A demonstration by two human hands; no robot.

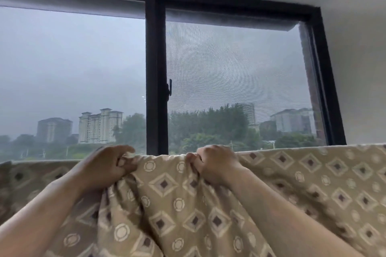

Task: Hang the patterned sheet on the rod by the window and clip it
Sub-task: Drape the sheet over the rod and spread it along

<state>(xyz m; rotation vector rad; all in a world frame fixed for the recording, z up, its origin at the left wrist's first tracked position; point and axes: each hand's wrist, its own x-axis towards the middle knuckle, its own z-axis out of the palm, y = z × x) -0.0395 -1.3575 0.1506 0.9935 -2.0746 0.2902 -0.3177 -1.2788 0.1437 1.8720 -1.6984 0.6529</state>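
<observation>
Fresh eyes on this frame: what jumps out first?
Two hands at bottom centre, the left hand and the right hand, each gripping the bunched top edge of the patterned sheet, which spans the whole lower frame. Above them, the black-framed window fills most of the view, showing grey sky, tower blocks and trees. The rod is hidden under the sheet, and no clips show.

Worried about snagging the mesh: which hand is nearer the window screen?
Right. The right hand grips the sheet directly below the screen; the left hand grips it below the plain glass, across the centre post.
</observation>
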